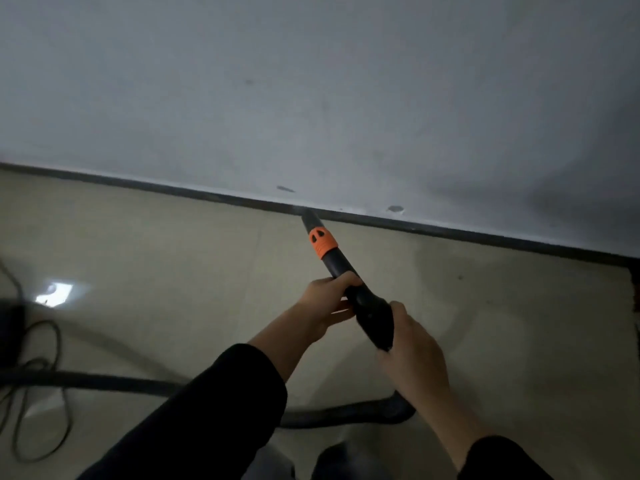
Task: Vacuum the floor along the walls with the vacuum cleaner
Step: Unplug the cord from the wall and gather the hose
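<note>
Fingers of the right hand (pixel 414 344) wrap the thick rear grip of the long black plastic vacuum wand (pixel 336 266), with the thumb lying on top. Just ahead, the left hand (pixel 327 299) curls its fingers (pixel 346 280) over the tube. From the grip a dark flexible hose (pixel 121 380) loops back across the glossy beige floor (pixel 173 254). Past a bright orange ribbed collar (pixel 322 243), the narrow bare nozzle tip (pixel 308 216) meets the thin dark skirting strip (pixel 450 233) at the foot of the scuffed pale grey wall (pixel 311 98). To do this step well, I would hold the tip low on that seam, slide it sideways at an even pace, and steer with the front hand so the hose has slack.
</note>
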Available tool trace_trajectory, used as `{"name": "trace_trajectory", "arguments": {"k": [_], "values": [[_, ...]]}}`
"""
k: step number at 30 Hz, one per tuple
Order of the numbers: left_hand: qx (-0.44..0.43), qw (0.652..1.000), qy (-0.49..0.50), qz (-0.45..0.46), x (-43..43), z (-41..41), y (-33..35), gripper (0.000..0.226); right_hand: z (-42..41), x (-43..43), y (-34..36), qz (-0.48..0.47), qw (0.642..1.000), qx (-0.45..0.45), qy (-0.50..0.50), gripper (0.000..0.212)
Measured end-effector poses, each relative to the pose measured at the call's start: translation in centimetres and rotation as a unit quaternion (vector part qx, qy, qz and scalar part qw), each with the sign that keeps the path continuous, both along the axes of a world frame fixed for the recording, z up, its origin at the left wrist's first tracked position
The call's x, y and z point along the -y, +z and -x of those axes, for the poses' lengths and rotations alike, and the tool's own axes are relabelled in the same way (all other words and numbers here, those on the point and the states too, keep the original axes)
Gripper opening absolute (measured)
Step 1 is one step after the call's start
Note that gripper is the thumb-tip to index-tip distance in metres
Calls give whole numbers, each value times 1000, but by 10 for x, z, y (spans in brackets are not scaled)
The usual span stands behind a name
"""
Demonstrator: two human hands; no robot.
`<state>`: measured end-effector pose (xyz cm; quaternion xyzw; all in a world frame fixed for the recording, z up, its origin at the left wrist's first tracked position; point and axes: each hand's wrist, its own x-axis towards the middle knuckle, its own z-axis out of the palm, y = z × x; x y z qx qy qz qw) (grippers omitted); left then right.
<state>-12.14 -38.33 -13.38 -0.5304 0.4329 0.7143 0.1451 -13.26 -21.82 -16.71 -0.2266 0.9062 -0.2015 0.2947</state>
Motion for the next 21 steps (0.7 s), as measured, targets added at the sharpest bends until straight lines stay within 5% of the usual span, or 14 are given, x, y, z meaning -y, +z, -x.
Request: {"name": "trace_trajectory", "arguments": {"k": [8, 15, 21], "values": [[-61, 986, 155, 28, 106, -131, 106, 26, -53, 119, 104, 54, 990, 69, 110, 87], [-108, 952, 284, 46, 203, -255, 163, 20, -139, 250, 162, 62, 971, 36, 226, 57], [-155, 916, 365, 53, 307, -385, 194, 41, -246, 380, 208, 63, 945, -4, 320, 52]]}}
